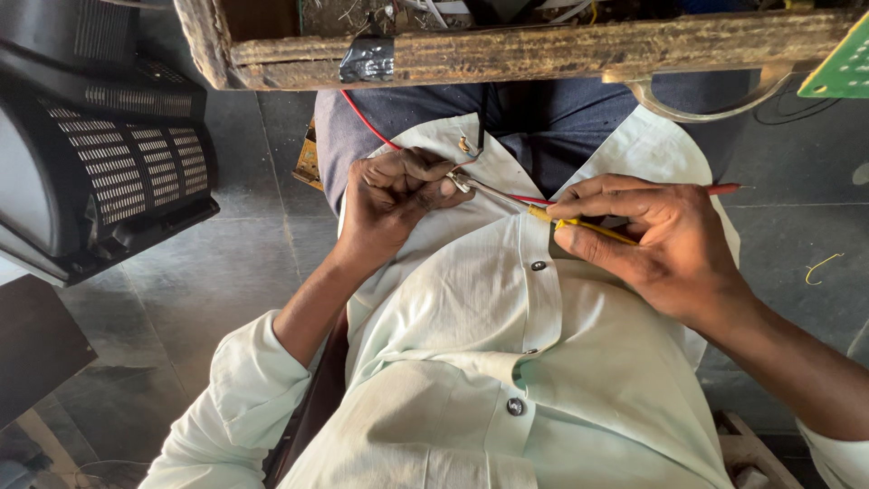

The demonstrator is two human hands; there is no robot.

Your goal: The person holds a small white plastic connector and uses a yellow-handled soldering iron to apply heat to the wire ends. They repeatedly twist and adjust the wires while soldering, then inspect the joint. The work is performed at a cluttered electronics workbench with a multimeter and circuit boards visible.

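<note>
Yellow wire (579, 225), right hand (652, 240) pinching, left hand (394, 195)

A black TV casing (109, 163) with vent slots fills the upper left of the frame. Across the top runs my worn wooden bench edge (543, 50), with a patch of dark tape (367, 60) on it. A green circuit board (842, 68) pokes in at the upper right. My pale shirt (471, 362) takes up the lower middle, over a grey tiled floor (226, 281). A bent yellow wire scrap (822, 267) lies at right.
</note>
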